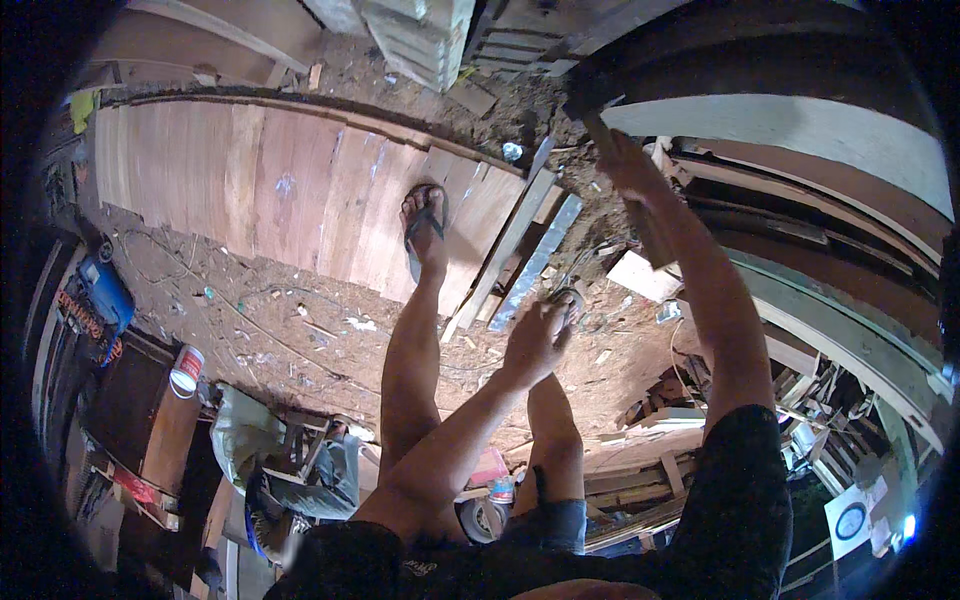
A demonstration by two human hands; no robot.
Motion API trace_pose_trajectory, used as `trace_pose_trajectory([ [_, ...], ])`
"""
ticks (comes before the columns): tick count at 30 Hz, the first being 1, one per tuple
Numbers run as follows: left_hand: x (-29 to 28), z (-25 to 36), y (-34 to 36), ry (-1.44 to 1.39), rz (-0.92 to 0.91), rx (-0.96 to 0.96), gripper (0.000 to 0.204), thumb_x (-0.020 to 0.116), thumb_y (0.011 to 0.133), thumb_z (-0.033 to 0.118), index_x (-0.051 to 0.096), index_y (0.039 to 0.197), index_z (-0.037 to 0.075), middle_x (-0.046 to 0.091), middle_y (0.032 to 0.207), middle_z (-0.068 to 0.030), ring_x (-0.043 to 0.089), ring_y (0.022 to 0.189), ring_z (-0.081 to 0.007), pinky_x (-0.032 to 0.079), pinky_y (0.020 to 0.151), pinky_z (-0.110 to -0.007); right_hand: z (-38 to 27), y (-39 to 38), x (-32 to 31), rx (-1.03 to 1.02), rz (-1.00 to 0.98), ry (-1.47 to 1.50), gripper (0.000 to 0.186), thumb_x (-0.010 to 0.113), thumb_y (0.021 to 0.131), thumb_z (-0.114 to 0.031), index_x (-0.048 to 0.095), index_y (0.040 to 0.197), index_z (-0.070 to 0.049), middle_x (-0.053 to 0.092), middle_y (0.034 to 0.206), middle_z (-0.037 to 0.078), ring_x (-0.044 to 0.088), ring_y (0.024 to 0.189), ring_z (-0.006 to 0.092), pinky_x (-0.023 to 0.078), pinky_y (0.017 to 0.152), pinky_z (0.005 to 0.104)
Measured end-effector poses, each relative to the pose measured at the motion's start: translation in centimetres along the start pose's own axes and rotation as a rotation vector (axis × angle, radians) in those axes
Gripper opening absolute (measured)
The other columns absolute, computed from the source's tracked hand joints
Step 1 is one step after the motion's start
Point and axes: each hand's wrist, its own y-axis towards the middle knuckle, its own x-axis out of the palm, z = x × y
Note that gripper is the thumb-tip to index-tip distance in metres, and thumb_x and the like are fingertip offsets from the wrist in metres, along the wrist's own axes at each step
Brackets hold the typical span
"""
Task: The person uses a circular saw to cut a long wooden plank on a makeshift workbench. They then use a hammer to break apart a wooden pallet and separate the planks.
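Observation:
My right hand [632, 168] is raised at the right, its fingers wrapped round the wooden handle of a hammer [652, 238]. The hammer's dark head points away from me and is hard to make out against the shadow. My left hand [537, 338] is closed in front of my right foot, and what its fingers hold, if anything, is hidden. Beyond it lies a long panel of joined wooden boards [290, 190] on the ground. My left foot in a flip-flop [425, 220] stands on that panel. At the panel's right end lie narrow wood strips [515, 245] and a speckled grey bar [540, 262].
Long planks [800, 125] are stacked along the right side. Sawdust and wood scraps cover the floor [300, 335]. At the left are a blue machine [105, 292], a white and red bucket [186, 370] and a pale sack [240, 430]. A white block [420, 35] stands at the far side.

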Motion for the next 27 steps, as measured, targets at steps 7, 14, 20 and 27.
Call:
trace_pose_trajectory([
  [7,0.2,-0.3,-0.5,0.072,-0.029,-0.079,0.046,0.068,0.089,0.028,0.056,0.128,0.007,0.052,0.129,-0.0208,0.057,0.112,-0.0385,0.048,0.092,-0.052,2.9,9.2,4.9,0.099,0.237,0.356,0.08,0.066,0.08,-0.008,0.028,0.151,-0.006,0.05,0.136,0.031,0.055,0.121,0.0404,0.046,0.103,0.044],
  [14,-0.1,0.1,-1.0,0.072,-0.052,-0.104,0.042,0.066,0.092,0.026,0.054,0.126,0.004,0.057,0.117,-0.0211,0.059,0.106,-0.0382,0.052,0.089,-0.047,-2.5,10.0,2.9,0.262,-0.442,0.79,0.069,0.059,0.094,-0.019,0.025,0.152,-0.002,0.049,0.138,0.031,0.059,0.116,0.0401,0.047,0.102,0.0433],
  [20,0.5,0.1,-1.3,0.095,-0.008,-0.056,0.042,0.066,0.091,0.026,0.056,0.125,0.005,0.057,0.115,-0.0203,0.06,0.104,-0.037,0.05,0.087,-0.048,3.1,9.6,5.2,0.3,0.197,0.506,0.073,0.061,0.092,-0.018,0.023,0.153,-0.004,0.048,0.139,0.031,0.057,0.118,0.041,0.045,0.103,0.0438],
  [27,0.5,0.3,-1.2,0.095,-0.011,-0.089,0.04,0.065,0.091,0.028,0.058,0.124,0.007,0.059,0.113,-0.0186,0.06,0.103,-0.0355,0.048,0.086,-0.05,-0.7,10.5,6.9,0.125,-0.424,0.465,0.077,0.063,0.09,-0.018,0.021,0.153,-0.005,0.046,0.141,0.031,0.055,0.121,0.042,0.044,0.104,0.0445],
])
